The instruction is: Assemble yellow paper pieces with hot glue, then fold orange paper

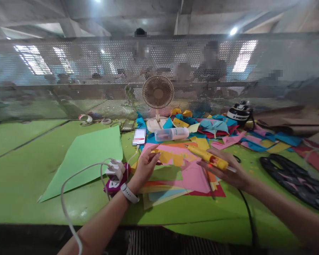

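My right hand point(230, 171) is closed around a yellow hot glue gun point(206, 155). The gun's nozzle points to the left, a clear glue stick pokes out of its back end, and a small red light glows on it. Over the paper pile, my left hand point(146, 162) has its fingers curled together; whatever may be between the fingertips is hidden. A white watch band point(129, 193) is on the left wrist. Below and between the hands lie yellow cut pieces point(172, 157), a pink sheet point(195, 177) and several other coloured papers.
Left of my left arm are a large green sheet point(91, 152) and a purple power strip point(117, 186) with white plugs point(115, 170). A phone point(139, 137), bottle point(172, 134), fan point(158, 92), paper scraps point(212, 125), helmet point(239, 114) and black openwork object point(295, 180) surround the pile. People are behind the mesh partition point(101, 74).
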Available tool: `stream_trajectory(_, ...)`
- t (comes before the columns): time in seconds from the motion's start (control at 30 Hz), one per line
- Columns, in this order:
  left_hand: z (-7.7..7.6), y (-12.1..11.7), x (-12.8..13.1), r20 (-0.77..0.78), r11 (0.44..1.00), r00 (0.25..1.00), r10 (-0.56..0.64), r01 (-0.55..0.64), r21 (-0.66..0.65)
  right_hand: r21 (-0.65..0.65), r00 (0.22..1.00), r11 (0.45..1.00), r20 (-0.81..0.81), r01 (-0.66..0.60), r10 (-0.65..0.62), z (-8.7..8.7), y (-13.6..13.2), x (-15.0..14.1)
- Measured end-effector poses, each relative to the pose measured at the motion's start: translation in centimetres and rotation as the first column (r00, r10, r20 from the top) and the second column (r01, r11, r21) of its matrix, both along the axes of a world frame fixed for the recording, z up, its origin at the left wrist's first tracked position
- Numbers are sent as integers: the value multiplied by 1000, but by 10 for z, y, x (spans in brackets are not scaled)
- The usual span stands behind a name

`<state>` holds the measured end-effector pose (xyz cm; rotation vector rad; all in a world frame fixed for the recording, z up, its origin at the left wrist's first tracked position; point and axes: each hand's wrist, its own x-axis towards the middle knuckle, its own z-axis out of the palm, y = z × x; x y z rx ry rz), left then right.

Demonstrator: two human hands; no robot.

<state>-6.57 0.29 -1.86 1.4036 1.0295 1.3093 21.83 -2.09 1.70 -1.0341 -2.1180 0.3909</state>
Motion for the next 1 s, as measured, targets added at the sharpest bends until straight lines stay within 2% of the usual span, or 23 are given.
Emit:
stream_trajectory(0.07, 0, 2, -1, 9, 1000, 1000, 0, 0, -5, 84, 986, 994, 148, 70, -82, -8, 11, 27)
stream_trajectory(0.2, 1, 4, -2, 13, 1000, 1000, 9, -8, -16, 86, 882, 954, 366, 287, -298, -35, 30, 86)
stream_trajectory(0.27, 1, 6, -2, 21, 999, 1000, 13, -13, -34, 70, 824, 925, 434, 373, -365, -46, 35, 113)
stream_trajectory(0.33, 2, 6, -3, 35, 999, 999, 12, -10, -52, 13, 807, 910, 457, 415, -375, -50, 37, 135)
stream_trajectory(0.43, 4, 7, -3, 53, 998, 998, 18, -14, -66, -101, 847, 918, 435, 384, -306, -49, 39, 157)
stream_trajectory(0.53, 7, 7, -3, 55, 996, 998, 41, -37, -80, -161, 876, 929, 416, 334, -243, -44, 42, 169)
stream_trajectory(0.8, 9, 7, -4, 57, 989, 995, 84, -77, -124, -251, 895, 932, 424, 260, -136, -37, 43, 185)
stream_trajectory(0.9, 7, 8, -4, 74, 987, 993, 94, -83, -139, -170, 879, 958, 460, 229, -129, -27, 43, 186)
stream_trajectory(1.0, 6, 9, -3, 89, 985, 992, 94, -80, -152, -19, 857, 970, 473, 241, -203, -17, 41, 166)
